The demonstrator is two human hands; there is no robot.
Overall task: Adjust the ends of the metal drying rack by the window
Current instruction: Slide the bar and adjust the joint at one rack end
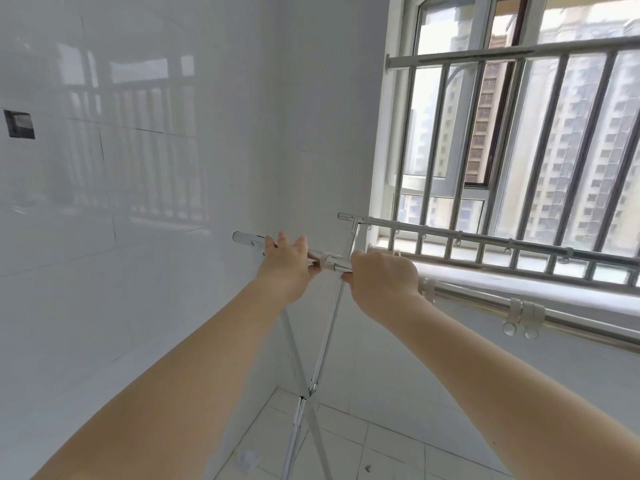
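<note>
The right hand (382, 277) gripped the near rail (485, 302) beside its joint (330, 261); the left hand (287, 263) lay half-open over the end tube (247, 239). Sliding that tube probably came next.

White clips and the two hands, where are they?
white clips (523, 315), head view, middle of the pair.
left hand (287, 263), head view, back of the hand.
right hand (382, 277), head view, back of the hand.

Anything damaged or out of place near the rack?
A dark square cut-out sits uncovered in the white tiled wall, far left. A blurred white piece lies on the floor by the legs of the silver metal drying rack.
</note>
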